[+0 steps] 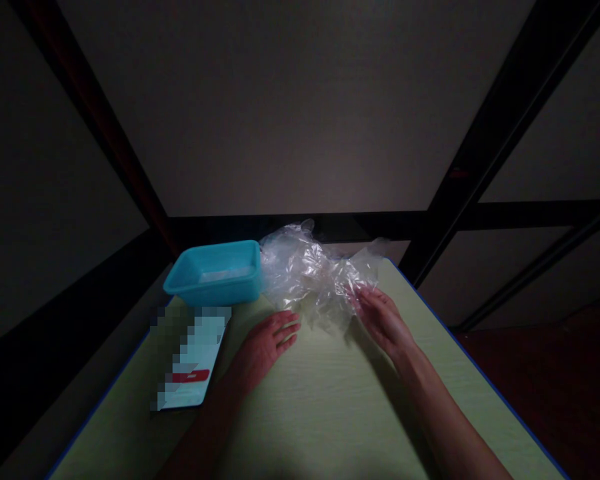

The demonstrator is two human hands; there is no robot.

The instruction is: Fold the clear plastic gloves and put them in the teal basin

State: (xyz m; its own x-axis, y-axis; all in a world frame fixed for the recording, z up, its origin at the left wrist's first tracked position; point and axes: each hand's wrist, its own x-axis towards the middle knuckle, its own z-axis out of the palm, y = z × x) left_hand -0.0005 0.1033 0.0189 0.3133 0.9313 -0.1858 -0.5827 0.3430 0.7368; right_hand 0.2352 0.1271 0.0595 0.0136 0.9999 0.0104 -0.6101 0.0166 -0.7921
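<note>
Crumpled clear plastic bags (305,263) lie in a heap at the back of the pale green table (325,407). My left hand (266,345) is just in front of the heap, palm toward the table, with its fingers apart and nothing held. At the heap's right side, my right hand (380,317) touches the plastic with its fingertips. Its fingers are extended, not wrapped round the plastic, and some of them are partly behind the clear film.
A turquoise plastic basket (220,290) stands at the back left, beside the plastic. In front of it lies a phone (193,360) with a lit, partly blurred screen. The table has a blue edge, and a panelled wall (300,120) rises behind it.
</note>
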